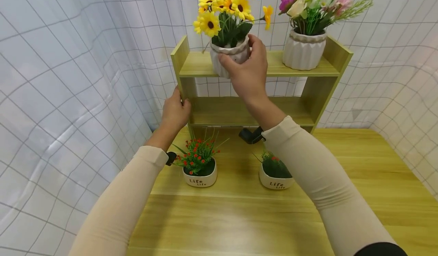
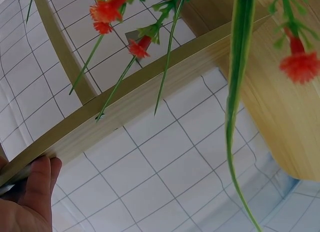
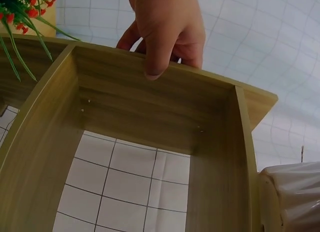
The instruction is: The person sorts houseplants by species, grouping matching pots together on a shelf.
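My right hand [image 1: 251, 71] grips a white fluted pot [image 1: 216, 62] of yellow sunflowers [image 1: 226, 9], thumb on its front and fingers around its right side. The pot overlaps the front edge of the top board, toward the left end. My left hand [image 1: 176, 109] holds the left side panel of a wooden shelf [image 1: 284, 106]. In the right wrist view, that hand [image 3: 167, 26] has its thumb over the panel's edge and the fingers outside; the white pot [image 3: 300, 194] shows at lower right. Fingers of the left hand [image 2: 37, 192] also show in the left wrist view.
On the top board's right end stands a second white pot [image 1: 303, 51] with mixed flowers. Two low "Life" planters stand on the wooden table [image 1: 222, 218] before the shelf: the left planter [image 1: 202, 180] with red flowers, the right planter [image 1: 275, 182] partly behind my right sleeve.
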`<action>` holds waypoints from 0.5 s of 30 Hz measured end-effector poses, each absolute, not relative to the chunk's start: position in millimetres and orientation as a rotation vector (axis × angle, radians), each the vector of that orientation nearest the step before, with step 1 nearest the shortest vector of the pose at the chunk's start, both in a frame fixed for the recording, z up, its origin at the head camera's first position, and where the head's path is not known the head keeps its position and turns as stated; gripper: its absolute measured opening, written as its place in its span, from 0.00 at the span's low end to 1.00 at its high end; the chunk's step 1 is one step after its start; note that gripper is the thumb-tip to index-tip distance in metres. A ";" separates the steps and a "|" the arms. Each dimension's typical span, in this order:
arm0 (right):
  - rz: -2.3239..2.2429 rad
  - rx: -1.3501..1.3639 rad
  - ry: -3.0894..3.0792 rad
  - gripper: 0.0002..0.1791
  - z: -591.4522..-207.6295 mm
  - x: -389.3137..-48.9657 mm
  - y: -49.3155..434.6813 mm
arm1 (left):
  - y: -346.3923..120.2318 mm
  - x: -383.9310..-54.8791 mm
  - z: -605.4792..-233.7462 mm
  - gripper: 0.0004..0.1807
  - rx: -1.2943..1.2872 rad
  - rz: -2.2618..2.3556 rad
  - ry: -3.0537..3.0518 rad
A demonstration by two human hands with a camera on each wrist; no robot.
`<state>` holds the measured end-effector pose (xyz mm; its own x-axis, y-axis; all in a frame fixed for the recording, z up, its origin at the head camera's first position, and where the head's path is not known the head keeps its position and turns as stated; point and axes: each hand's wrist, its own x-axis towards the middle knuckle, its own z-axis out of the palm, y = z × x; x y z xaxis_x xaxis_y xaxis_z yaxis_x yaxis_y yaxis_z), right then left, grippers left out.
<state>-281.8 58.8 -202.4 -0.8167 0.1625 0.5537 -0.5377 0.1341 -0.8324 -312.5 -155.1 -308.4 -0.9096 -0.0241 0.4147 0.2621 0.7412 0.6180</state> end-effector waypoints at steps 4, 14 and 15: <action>1.693 0.327 -1.946 0.45 -204.4 -292.7 60.7 | -154.3 -312.9 -310.0 0.23 -0.181 -0.985 -2.549; 1.766 0.352 -1.975 0.43 -196.7 -304.2 61.2 | -154.4 -312.2 -309.6 0.21 -0.186 -0.981 -2.533; 1.776 0.350 -1.976 0.43 -195.8 -305.1 60.9 | -154.4 -312.6 -309.8 0.21 -0.187 -0.980 -2.531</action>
<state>-305.1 60.9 -195.8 -0.8632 0.1127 0.4922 -0.4775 0.1350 -0.8682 -312.6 -154.4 -309.8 -0.9036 -0.0248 0.4278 0.2698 0.7426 0.6130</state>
